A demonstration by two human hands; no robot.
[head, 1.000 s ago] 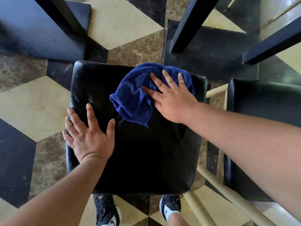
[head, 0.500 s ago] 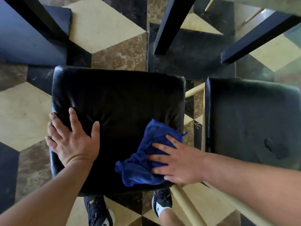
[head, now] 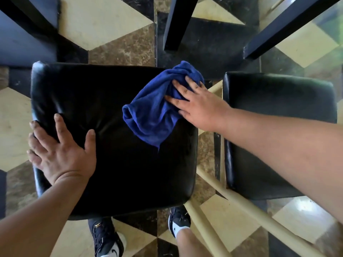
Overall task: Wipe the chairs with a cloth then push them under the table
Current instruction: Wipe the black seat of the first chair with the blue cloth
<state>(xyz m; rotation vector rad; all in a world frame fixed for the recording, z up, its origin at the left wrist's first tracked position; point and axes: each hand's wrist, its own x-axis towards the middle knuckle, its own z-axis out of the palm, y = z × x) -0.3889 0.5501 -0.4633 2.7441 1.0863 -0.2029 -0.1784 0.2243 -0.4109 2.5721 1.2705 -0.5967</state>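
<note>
A chair with a black padded seat (head: 115, 164) stands right below me. A crumpled blue cloth (head: 154, 108) lies on the seat's far right part. My right hand (head: 196, 106) presses flat on the cloth with straight, spread fingers, near the seat's far right corner. My left hand (head: 61, 151) rests flat on the seat's near left edge, fingers spread. A second chair with a black seat (head: 278, 115) stands close by on the right.
Dark table legs (head: 178, 21) (head: 289, 25) rise just beyond the chairs, with a dark block (head: 24, 34) at the far left. Cream wooden chair rails (head: 241, 204) run between the two seats. My shoes (head: 105, 238) stand on the patterned marble floor under the near edge.
My right hand has swept the blue cloth from the seat's near right corner up to its far right corner. My left hand has stayed on the near left edge.
</note>
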